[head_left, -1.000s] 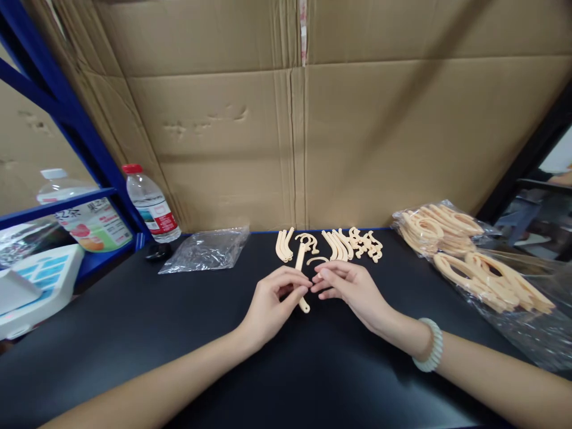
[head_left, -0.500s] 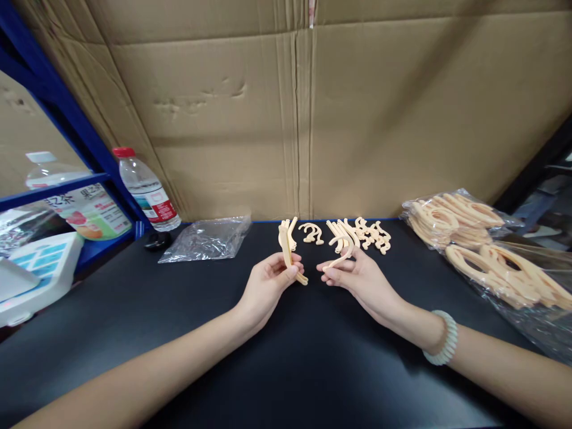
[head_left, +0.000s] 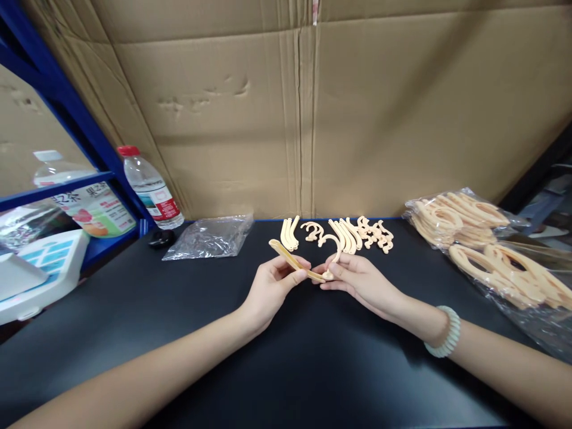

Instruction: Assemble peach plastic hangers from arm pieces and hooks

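Observation:
My left hand (head_left: 270,288) grips a long, slightly curved cream plastic bar (head_left: 292,261), tilted up to the left. My right hand (head_left: 357,282) pinches a small cream hook piece (head_left: 331,243) by its lower end, and that end touches the bar's right tip between the two hands. Just beyond the hands, loose cream parts lie in rows on the black table (head_left: 286,357): curved bars (head_left: 289,233), hooks (head_left: 312,230), more bars (head_left: 346,235) and small clips (head_left: 376,233).
A clear empty plastic bag (head_left: 210,237) lies at the back left. A water bottle (head_left: 151,188) stands by the blue shelf frame (head_left: 67,107). Bags of cream parts (head_left: 482,238) sit at the right. A cardboard wall (head_left: 313,107) backs the table.
My left hand has swung the bar from upright to lying slantwise. My right hand has brought the hook piece leftward until it meets the bar's right end.

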A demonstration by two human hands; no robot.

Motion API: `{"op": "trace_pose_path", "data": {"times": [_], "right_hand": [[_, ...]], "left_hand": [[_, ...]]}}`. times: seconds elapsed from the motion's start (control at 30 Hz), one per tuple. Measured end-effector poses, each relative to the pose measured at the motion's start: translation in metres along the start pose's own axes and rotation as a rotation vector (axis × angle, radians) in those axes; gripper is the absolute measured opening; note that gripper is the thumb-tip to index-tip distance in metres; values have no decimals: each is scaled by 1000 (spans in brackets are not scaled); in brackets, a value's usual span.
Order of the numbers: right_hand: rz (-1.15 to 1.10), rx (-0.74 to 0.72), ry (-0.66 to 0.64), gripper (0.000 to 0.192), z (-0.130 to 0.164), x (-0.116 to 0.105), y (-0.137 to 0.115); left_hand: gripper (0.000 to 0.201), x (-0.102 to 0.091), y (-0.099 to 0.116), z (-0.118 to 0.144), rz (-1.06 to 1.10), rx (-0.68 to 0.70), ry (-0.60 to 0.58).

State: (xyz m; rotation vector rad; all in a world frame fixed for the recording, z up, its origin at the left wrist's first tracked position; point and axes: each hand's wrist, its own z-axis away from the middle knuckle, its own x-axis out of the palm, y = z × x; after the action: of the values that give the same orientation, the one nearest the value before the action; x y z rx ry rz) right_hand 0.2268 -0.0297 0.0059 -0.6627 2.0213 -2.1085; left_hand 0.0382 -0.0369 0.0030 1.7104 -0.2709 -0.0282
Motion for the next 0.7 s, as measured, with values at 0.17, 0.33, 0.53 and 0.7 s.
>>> {"op": "trace_pose_path", "data": {"times": [0.17,0.33,0.53,0.7], "right_hand": [[17,43,-41,32,0,-2,-4],[48,41,3,32,-1,-1,-1],[100,12,88,34,-2,3,3],[152,-16,140,28,-2,5,5]], "left_hand": [[15,2,2,1,-16,2,18],[12,2,2,2,-47,8,-1],[11,1,3,0,-95,7,-36],[12,2,4,1,-119,5,-49]]}}
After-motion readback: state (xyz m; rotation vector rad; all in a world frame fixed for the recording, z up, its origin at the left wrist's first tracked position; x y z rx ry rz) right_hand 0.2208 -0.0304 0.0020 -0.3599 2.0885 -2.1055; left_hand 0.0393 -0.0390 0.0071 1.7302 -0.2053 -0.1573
